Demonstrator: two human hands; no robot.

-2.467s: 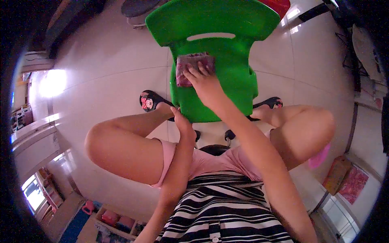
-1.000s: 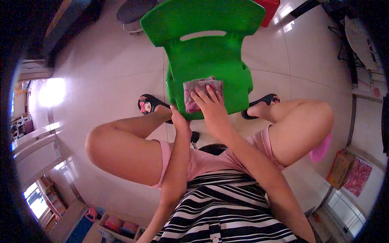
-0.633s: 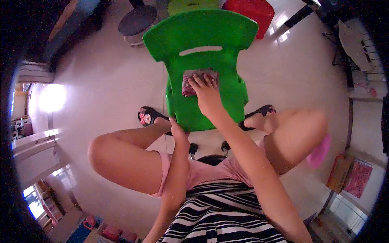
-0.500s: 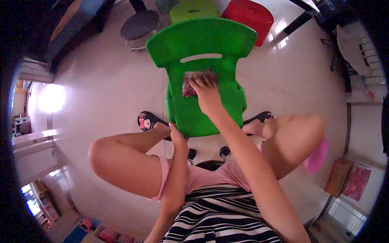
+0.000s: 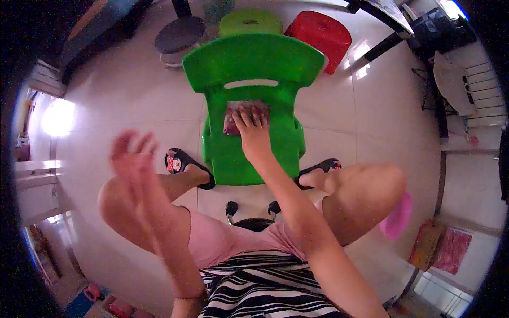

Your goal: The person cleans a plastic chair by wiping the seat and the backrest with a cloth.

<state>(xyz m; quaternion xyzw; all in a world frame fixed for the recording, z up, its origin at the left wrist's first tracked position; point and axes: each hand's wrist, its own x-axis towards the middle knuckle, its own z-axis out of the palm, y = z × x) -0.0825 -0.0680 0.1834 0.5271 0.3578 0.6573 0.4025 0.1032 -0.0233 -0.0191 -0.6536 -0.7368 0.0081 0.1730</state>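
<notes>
A green plastic chair [image 5: 252,164] stands in front of me, with a slot in its backrest. On its seat, near the backrest, lies a small clear packet with dark reddish contents [image 5: 230,125]. My right hand [image 5: 253,137] rests on this packet, fingers spread and laid flat over it. What lies under the palm is hidden. My left hand [image 5: 137,164] is raised in the air left of the chair, above my left knee. Its fingers look apart and slightly bent, a little blurred, with nothing visible in them.
Behind the chair stand a lime-green stool [image 5: 249,22], a red stool [image 5: 321,36] and a grey round stool [image 5: 180,35]. A dark table leg [image 5: 383,47] is at the upper right. My feet in black slippers [image 5: 183,163] flank the chair. A cardboard box [image 5: 427,245] is at the right.
My left hand has left the chair's front edge and moved up and to the left. The right hand stays on the packet. The whole view has shifted slightly.
</notes>
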